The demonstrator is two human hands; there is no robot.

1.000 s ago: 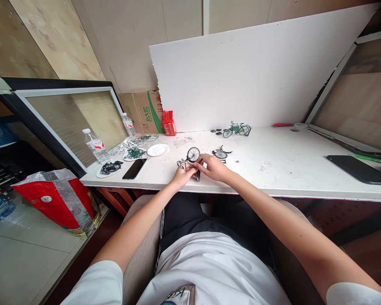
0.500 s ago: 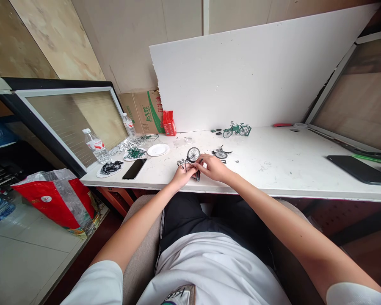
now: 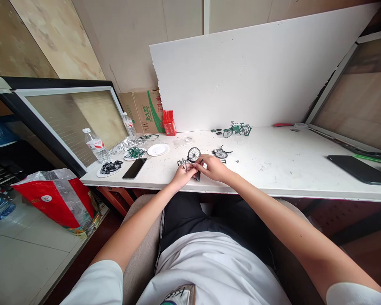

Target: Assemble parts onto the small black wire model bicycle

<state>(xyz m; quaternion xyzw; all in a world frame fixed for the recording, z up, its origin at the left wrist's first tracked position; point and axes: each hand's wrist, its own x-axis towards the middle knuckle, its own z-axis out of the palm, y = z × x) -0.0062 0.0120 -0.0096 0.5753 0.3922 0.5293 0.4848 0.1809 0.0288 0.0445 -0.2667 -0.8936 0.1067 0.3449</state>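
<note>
head view: both forearms stretched forward, meeting at desk edge. left hand (image 3: 181, 176) and right hand (image 3: 214, 167) pinch small black wire-spoked model bicycle (image 3: 191, 159) between fingertips, wheel upright just beyond them. cardboard box with green print (image 3: 146, 111) far beyond-left; lettering unreadable.

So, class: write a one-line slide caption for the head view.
Both hands, left hand and right hand, hold a miniature bicycle over a white table.

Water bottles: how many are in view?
2. One water bottle stands by the table's left end; a second bottle stands farther back near the cardboard box. Others may be hidden.
</note>
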